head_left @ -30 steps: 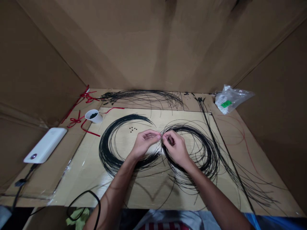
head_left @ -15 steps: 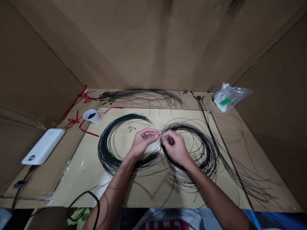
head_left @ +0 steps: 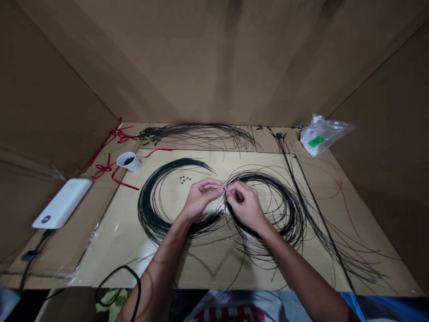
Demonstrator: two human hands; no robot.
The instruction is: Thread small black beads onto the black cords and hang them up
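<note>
My left hand [head_left: 200, 200] and my right hand [head_left: 244, 205] meet fingertip to fingertip over the middle of the work board [head_left: 117, 237], both pinched on something tiny, likely a thin black cord end. A curved bundle of black cords [head_left: 150, 210] arcs to the left of my left hand. A coiled tangle of black cords [head_left: 284, 205] circles under and to the right of my right hand. Several small black beads [head_left: 185, 180] lie just beyond my left hand.
A white cup [head_left: 130, 161] with dark bits stands at the back left, by red ribbons [head_left: 107, 169]. A white power bank [head_left: 62, 209] lies far left. A plastic bag [head_left: 320, 134] sits back right. Straight black cords [head_left: 201, 133] lie along the back. Cardboard walls enclose the space.
Hardly anything differs. Both hands stay pinched together at the same spot, with only slight finger shifts and a small camera movement.
</note>
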